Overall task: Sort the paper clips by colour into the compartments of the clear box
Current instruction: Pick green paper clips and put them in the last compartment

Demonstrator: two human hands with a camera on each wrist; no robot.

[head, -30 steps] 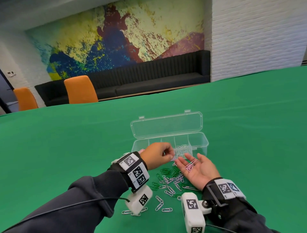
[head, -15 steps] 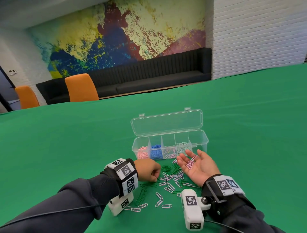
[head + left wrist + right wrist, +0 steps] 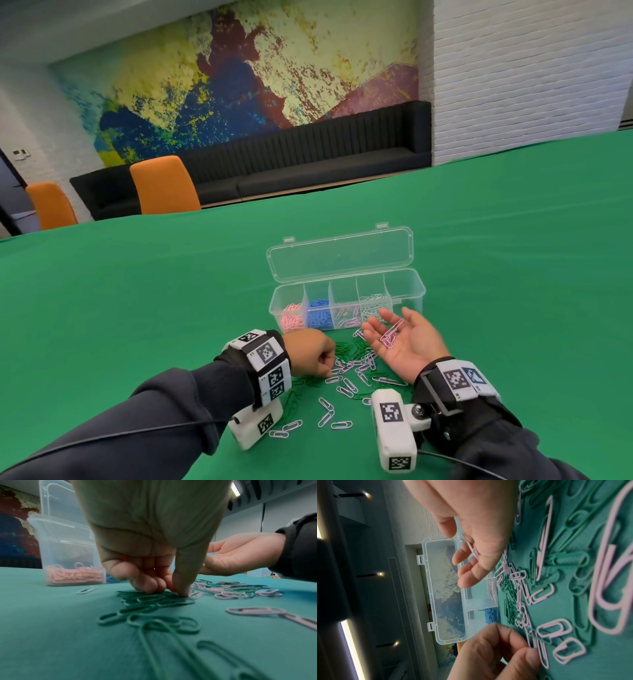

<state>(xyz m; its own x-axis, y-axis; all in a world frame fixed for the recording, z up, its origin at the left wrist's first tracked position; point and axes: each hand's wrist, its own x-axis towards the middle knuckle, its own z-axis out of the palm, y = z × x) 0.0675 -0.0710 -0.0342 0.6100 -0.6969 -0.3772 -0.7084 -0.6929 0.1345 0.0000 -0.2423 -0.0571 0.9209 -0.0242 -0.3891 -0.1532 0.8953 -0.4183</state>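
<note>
The clear box stands open on the green table; from the left its compartments hold pink, blue, lilac and white clips. A loose pile of green and lilac paper clips lies in front of it. My left hand is curled over the pile's left edge, and its thumb and forefinger pinch a lilac clip down at the cloth. My right hand lies palm up beside the pile, just before the box, with a few lilac clips resting on its flat fingers.
The box lid stands up behind the compartments. Stray lilac clips lie nearer me between the wrist cameras. Green clips spread under my left wrist. Green cloth stretches all round; orange chairs and a sofa stand beyond the far edge.
My left hand has come back from near the right palm and the box down to the pile's left edge, and now pinches at a clip. The right hand stays palm up.
</note>
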